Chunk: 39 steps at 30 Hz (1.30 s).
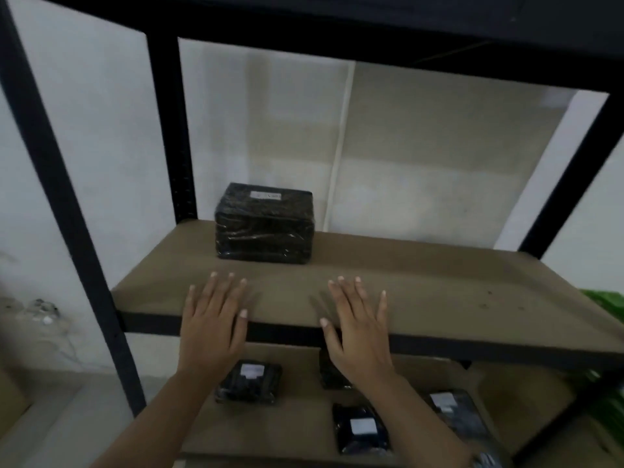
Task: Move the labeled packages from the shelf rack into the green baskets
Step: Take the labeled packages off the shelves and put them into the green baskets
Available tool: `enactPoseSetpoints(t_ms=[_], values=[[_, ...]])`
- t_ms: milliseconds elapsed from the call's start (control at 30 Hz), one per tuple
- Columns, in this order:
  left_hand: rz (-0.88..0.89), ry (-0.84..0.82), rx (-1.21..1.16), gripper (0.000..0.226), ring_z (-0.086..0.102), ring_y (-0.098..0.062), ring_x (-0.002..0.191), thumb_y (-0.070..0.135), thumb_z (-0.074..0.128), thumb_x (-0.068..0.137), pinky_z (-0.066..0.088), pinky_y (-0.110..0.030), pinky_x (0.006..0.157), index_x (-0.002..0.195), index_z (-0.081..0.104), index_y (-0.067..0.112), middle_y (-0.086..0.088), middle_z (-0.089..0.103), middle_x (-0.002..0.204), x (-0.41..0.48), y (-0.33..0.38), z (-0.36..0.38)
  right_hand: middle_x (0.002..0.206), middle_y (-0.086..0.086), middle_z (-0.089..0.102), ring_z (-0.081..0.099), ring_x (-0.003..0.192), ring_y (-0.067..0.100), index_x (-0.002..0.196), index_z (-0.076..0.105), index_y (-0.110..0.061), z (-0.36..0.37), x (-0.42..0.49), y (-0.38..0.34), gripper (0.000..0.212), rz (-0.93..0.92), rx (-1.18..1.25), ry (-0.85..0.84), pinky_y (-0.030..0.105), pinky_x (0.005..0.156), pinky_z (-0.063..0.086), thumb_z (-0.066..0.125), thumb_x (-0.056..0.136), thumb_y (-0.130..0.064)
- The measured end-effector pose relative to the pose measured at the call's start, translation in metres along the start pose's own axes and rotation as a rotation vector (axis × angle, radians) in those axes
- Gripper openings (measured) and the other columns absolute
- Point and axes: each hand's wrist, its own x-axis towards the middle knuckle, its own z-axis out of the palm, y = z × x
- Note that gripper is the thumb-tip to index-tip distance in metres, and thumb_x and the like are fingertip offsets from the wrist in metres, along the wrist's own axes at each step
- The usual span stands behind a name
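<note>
Item: shelf rack, black metal posts, tan boards, standing against a pale wall; landmark for this entry is its upper board.

Item: large package, black, film-wrapped, box-shaped; sits upright on the upper board, towards its left rear, close to the rear left post; white label on its top face, print too blurred to read.

Item: left hand; fingers straight and spread, palm down, holding nothing; lies over the front edge of the upper board, in front of the large package and apart from it; contact with the board cannot be told.

Item: right hand; likewise flat and spread, palm down, holding nothing; over the front edge of the upper board, right of the left hand; contact cannot be told.

Item: lower board, directly beneath the upper board; carries four black labelled parcels lying flat; first small package under the left wrist; second small package partly hidden behind the right wrist; third small package nearer the viewer; fourth small package furthest right.

Item: green shape, beyond the right end of the upper board; cut by the frame edge and blurred, kind not determinable.
</note>
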Motion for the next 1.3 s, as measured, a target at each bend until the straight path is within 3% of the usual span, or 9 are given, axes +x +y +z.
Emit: enactPoseSetpoints(t_ms=[233, 500, 633, 700, 767, 867, 967, 1133, 1300], values=[[0.016, -0.02, -0.003, 0.059, 0.018, -0.031, 0.14, 0.029, 0.037, 0.086, 0.014, -0.055, 0.111, 0.141, 0.035, 0.008, -0.013, 0.03, 0.149, -0.071, 0.096, 0.041, 0.156, 0.001, 0.024, 0.011, 0.146, 0.022, 0.147, 0.028, -0.022, -0.012, -0.083, 0.071, 0.063, -0.141, -0.036, -0.092, 0.05, 0.114, 0.007, 0.045, 0.087, -0.032], [0.022, -0.329, 0.006, 0.066, 0.021, -0.03, 0.139, 0.03, 0.04, 0.079, 0.016, -0.051, 0.109, 0.142, 0.035, 0.011, -0.011, 0.032, 0.149, -0.15, 0.21, 0.104, 0.157, -0.001, 0.022, 0.008, 0.146, 0.02, 0.146, 0.028, -0.025, -0.008, -0.172, 0.171, 0.063, -0.027, -0.037, -0.297, 0.048, 0.112, 0.008, 0.04, 0.086, -0.034], [0.01, -0.471, -0.001, 0.062, 0.022, -0.028, 0.138, 0.031, 0.038, 0.082, 0.009, -0.046, 0.11, 0.142, 0.032, 0.013, -0.01, 0.035, 0.148, -0.182, 0.267, 0.151, 0.152, 0.001, 0.035, 0.018, 0.142, 0.022, 0.142, 0.037, -0.024, 0.003, -0.21, 0.23, 0.061, 0.018, -0.083, -0.382, 0.045, 0.111, 0.011, 0.041, 0.082, -0.034], [-0.008, -0.527, -0.026, 0.061, 0.022, -0.026, 0.139, 0.03, 0.039, 0.082, 0.008, -0.043, 0.111, 0.14, 0.037, 0.012, -0.008, 0.037, 0.147, -0.194, 0.29, 0.176, 0.147, 0.001, 0.042, 0.031, 0.138, 0.024, 0.138, 0.043, -0.025, 0.014, -0.225, 0.259, 0.061, 0.057, -0.087, -0.413, 0.046, 0.114, 0.022, 0.05, 0.078, -0.033], [-0.024, -0.57, -0.053, 0.062, 0.026, -0.024, 0.137, 0.03, 0.041, 0.079, 0.008, -0.04, 0.111, 0.138, 0.041, 0.012, -0.006, 0.041, 0.145, -0.204, 0.309, 0.2, 0.141, 0.003, 0.05, 0.045, 0.132, 0.028, 0.133, 0.049, -0.024, 0.028, -0.236, 0.284, 0.057, 0.073, -0.11, -0.445, 0.048, 0.105, 0.033, 0.053, 0.076, -0.033], [-0.009, -0.624, -0.07, 0.064, 0.033, -0.026, 0.135, 0.03, 0.042, 0.077, 0.017, -0.042, 0.111, 0.138, 0.037, 0.013, -0.005, 0.045, 0.142, -0.216, 0.327, 0.238, 0.135, 0.006, 0.056, 0.053, 0.125, 0.031, 0.129, 0.049, -0.023, 0.053, -0.247, 0.316, 0.05, 0.119, -0.151, -0.48, 0.05, 0.097, 0.04, 0.037, 0.082, -0.035], [-0.007, -0.664, -0.068, 0.064, 0.037, -0.026, 0.133, 0.031, 0.041, 0.077, 0.031, -0.046, 0.107, 0.138, 0.036, 0.012, -0.006, 0.047, 0.14, -0.219, 0.331, 0.279, 0.134, 0.008, 0.056, 0.052, 0.124, 0.034, 0.126, 0.055, -0.024, 0.084, -0.251, 0.344, 0.049, 0.186, -0.163, -0.499, 0.053, 0.094, 0.044, 0.034, 0.083, -0.035], [-0.006, -0.662, -0.071, 0.062, 0.042, -0.03, 0.129, 0.03, 0.036, 0.078, 0.034, -0.051, 0.102, 0.135, 0.042, 0.007, -0.012, 0.05, 0.137, -0.215, 0.326, 0.352, 0.136, 0.011, 0.055, 0.05, 0.125, 0.039, 0.121, 0.064, -0.025, 0.138, -0.246, 0.384, 0.047, 0.245, -0.135, -0.477, 0.059, 0.09, 0.047, 0.033, 0.087, -0.035], [-0.058, -0.61, -0.124, 0.063, 0.03, -0.03, 0.136, 0.03, 0.035, 0.083, 0.024, -0.049, 0.108, 0.141, 0.034, 0.004, -0.016, 0.039, 0.144, -0.225, 0.318, 0.412, 0.139, 0.017, 0.049, 0.045, 0.127, 0.043, 0.132, 0.052, -0.023, 0.181, -0.237, 0.416, 0.051, 0.347, -0.07, -0.355, 0.057, 0.095, 0.042, 0.032, 0.09, -0.043]])
